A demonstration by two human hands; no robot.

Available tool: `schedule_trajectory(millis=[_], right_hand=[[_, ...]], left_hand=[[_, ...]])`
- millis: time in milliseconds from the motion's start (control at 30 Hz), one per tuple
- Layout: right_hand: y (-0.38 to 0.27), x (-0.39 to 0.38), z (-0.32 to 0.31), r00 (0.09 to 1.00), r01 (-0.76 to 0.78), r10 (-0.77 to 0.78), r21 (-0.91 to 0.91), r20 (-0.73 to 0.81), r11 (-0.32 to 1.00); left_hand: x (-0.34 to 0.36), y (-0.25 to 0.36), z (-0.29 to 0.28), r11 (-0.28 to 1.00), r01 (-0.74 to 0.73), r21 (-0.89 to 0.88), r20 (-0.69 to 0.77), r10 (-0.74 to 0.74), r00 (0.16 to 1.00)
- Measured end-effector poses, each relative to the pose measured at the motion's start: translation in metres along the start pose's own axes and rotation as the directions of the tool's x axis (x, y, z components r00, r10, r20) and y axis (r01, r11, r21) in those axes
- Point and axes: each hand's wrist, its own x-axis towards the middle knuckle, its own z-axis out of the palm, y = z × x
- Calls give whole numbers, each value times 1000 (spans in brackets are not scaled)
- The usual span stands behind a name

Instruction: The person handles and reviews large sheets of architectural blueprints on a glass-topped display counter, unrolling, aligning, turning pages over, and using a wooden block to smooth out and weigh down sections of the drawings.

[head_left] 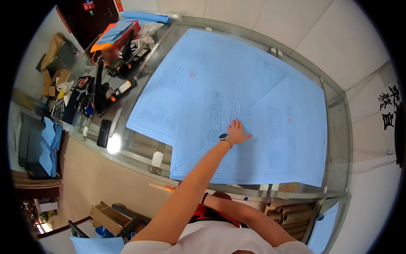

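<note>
Head view: flat blue paper (237,84) on glass (141,146)

To my left on glass table (337,139): black phone (104,133) near front edge, 2 black-and-orange devices (100,96) beyond it. Farther left, I see calculator (59,109). Far-left corner: red box (130,34). Low left: cardboard box (105,218). Low right of me: stacked brown tubes (297,208). Right: pale wall (368,122).
</note>
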Motion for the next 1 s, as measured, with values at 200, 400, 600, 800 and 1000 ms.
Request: schedule_trajectory(millis=[200, 400, 600, 800, 1000], right_hand=[[18, 43, 19, 962, -241, 257, 711, 88, 661], [26, 115, 101, 956, -149, 266, 581, -122, 801], [35, 165, 104, 919, -240, 359, 493, -162, 836], [46, 90, 67, 829, -149, 517, 806, -214, 572], [89, -137, 2, 7, -496, 804, 696, -594, 519]], left_hand=[[-117, -33, -69, 949, -298, -106, -302, 255, 919], [-278, -113, -102, 910, -201, -363, -786, -184, 590], [-327, -177, -70, 854, -59, -517, -764, -429, 481], [-290, -195, -67, 891, -26, -454, -726, -353, 590], [-248, -189, -22, 923, 82, -377, -533, -289, 796]])
